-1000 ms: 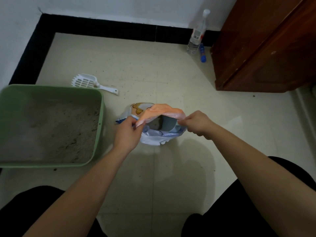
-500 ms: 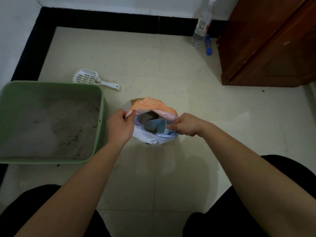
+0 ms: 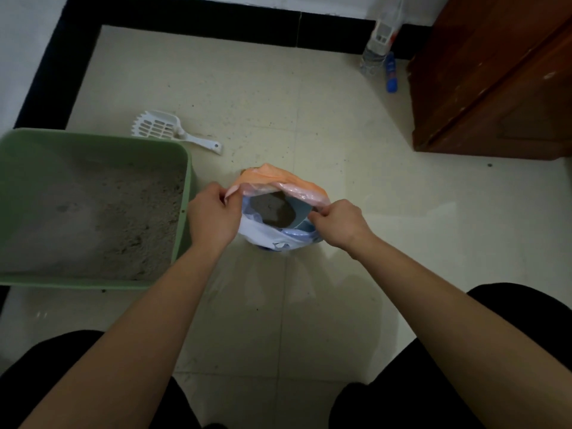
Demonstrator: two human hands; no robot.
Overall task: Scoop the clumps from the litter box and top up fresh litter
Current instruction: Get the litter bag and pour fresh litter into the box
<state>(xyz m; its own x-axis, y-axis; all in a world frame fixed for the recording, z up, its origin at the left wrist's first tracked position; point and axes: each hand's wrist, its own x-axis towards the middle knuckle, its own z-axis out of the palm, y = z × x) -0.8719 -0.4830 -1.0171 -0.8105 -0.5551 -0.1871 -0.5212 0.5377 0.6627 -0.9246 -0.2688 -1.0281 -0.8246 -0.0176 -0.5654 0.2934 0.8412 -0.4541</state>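
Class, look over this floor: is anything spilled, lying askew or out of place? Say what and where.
Small things only. Dark specks lie scattered over the tiles around the litter box and white scoop. A blue tube seems to lie flat beside the spray bottle.

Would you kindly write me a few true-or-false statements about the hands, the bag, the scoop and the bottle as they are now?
1. The left hand and the right hand each pinch the mouth of the bag. True.
2. The white scoop lies inside the litter box. False: the white scoop lies on the floor beyond the litter box.
3. The bag holds grey litter. True.
4. The spray bottle stands beside the litter box. False: the spray bottle stands by the wooden cabinet.
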